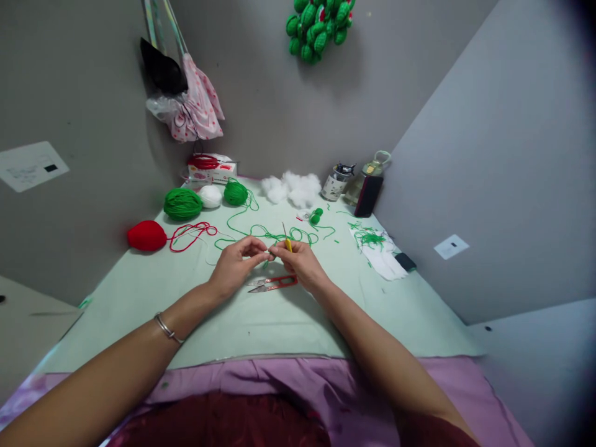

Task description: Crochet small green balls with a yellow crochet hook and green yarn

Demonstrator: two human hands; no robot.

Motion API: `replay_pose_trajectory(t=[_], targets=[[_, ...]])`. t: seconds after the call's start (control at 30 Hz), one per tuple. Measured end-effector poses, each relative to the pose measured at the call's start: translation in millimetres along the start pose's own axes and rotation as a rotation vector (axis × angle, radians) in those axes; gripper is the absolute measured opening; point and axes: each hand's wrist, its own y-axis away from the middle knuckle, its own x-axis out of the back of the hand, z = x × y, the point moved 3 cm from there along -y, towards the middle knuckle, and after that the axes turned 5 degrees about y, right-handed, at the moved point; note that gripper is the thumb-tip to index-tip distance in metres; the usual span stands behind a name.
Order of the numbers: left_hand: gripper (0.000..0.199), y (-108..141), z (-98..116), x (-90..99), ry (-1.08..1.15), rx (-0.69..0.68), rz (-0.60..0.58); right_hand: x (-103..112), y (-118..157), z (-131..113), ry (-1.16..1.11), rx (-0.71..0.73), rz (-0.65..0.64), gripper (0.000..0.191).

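Observation:
My left hand (pixel 236 262) and my right hand (pixel 302 261) meet at the fingertips above the middle of the table. In the right one is a crochet hook (pixel 288 244) with a yellow handle, its thin metal end pointing up and away. The left thumb and index finger pinch green yarn (pixel 266 264), of which a small loop shows under the fingertips; the rest of the piece is hidden by the fingers. Just below the hands lie thread snips (pixel 279 283) with red handles, blades pointing left. Loose green strands (pixel 261 233) curl behind the hands.
Red yarn (pixel 147 236), a large green ball (pixel 182 203), white yarn (pixel 210 197) and a smaller green ball (pixel 235 192) stand at left. White stuffing (pixel 295 189), a pen cup (pixel 333 185), a phone (pixel 369 196) and yarn scraps on paper (pixel 384 264) lie behind and right.

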Motion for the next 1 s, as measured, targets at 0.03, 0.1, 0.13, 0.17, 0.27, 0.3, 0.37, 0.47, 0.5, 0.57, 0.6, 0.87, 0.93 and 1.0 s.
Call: replay_pose_trajectory(t=[0.03,0.1,0.13,0.17,0.27,0.3,0.37,0.47,0.5,0.57,0.6,0.87,0.93,1.0], targets=[[0.022,-1,-1,0.6,0.021,0.022,-0.005,0,0,-1,-0.001,0.005,0.014,0.036],[0.023,-2,-3,1.0,0.051,0.060,-0.017,0,0,-2,0.002,0.016,0.038,0.036],[0.023,-2,-3,1.0,0.060,0.074,-0.021,0,0,-3,0.006,0.022,0.048,0.036],[0.023,-2,-3,0.9,0.066,0.084,-0.021,0,1,-3,0.013,0.028,0.059,0.035],[0.021,-2,-3,0.0,0.080,0.100,-0.004,-1,4,-5,0.034,0.047,0.096,0.033],[0.021,-3,-3,-0.4,0.085,0.104,0.002,-1,5,-6,0.040,0.053,0.106,0.033],[0.021,-3,-4,-1.2,0.100,0.115,0.005,-2,6,-8,0.047,0.062,0.123,0.034],[0.021,-3,-3,-2.6,0.131,0.142,-0.014,-1,7,-9,0.049,0.065,0.142,0.037],[0.021,-3,-3,-3.0,0.144,0.152,-0.024,-1,6,-9,0.047,0.062,0.145,0.039],[0.020,-2,-2,-3.9,0.173,0.173,-0.042,0,5,-8,0.041,0.054,0.145,0.042],[0.021,-1,-2,-4.3,0.188,0.185,-0.050,0,5,-7,0.038,0.051,0.142,0.043],[0.031,-1,-9,-5.6,0.260,0.278,-0.083,0,4,-7,0.017,0.053,0.153,0.046],[0.032,-2,-11,-5.8,0.268,0.292,-0.079,-1,5,-8,0.019,0.061,0.156,0.046],[0.032,-2,-12,-6.3,0.278,0.305,-0.080,-2,6,-9,0.022,0.068,0.161,0.045]])
